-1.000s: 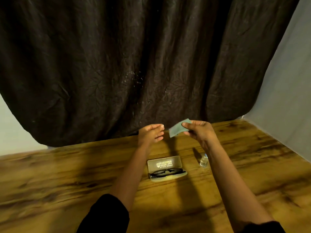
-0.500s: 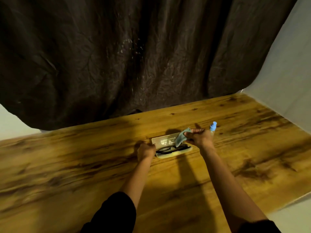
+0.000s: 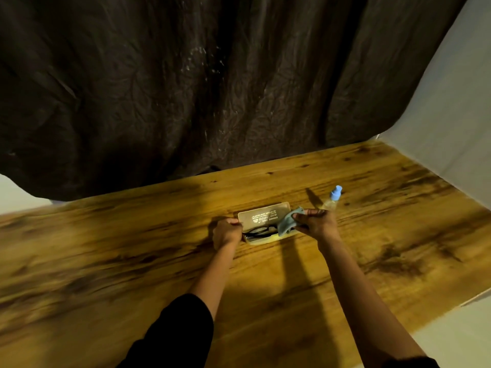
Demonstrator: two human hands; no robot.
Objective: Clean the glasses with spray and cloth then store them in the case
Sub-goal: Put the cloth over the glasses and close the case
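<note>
An open beige glasses case (image 3: pixel 263 216) lies in the middle of the wooden table, its lid tipped back with printed text on the inside. Black-framed glasses (image 3: pixel 259 231) lie in its lower half. My left hand (image 3: pixel 226 233) grips the case's left end with curled fingers. My right hand (image 3: pixel 316 221) pinches a blue-grey cloth (image 3: pixel 286 224) that hangs over the right side of the case and covers the right part of the glasses. A small clear spray bottle (image 3: pixel 332 201) with a blue cap stands just behind my right hand.
The wooden table (image 3: pixel 132 261) stretches wide to both sides. A dark crumpled curtain (image 3: pixel 212 88) hangs behind its far edge. A pale wall (image 3: pixel 451 115) borders the right side, and the table's right edge drops off near the lower right.
Both hands dropped from mid-air to the case. The left hand took hold of the case's left end, and the right hand brought the cloth down over the case. The camera view tilted down.
</note>
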